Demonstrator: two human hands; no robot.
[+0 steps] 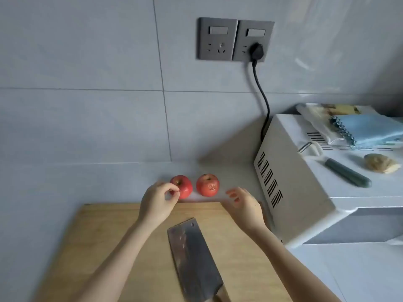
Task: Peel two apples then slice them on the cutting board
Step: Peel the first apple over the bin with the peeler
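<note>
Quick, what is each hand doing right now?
Left hand: fingers curled at the left apple; grip cannot be told.
Right hand: open, holding nothing.

Red left apple (185, 189), red right apple (207, 185), unpeeled, behind wooden cutting board (109, 236)

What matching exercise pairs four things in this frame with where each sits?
Things: 1 cleaver; 2 peeler; 3 right apple; 4 black plug.
Places: A in the right wall socket; B on the cutting board; C on the counter behind the board; D on top of the microwave.
Pairs: 1-B; 2-D; 3-C; 4-A.
</note>
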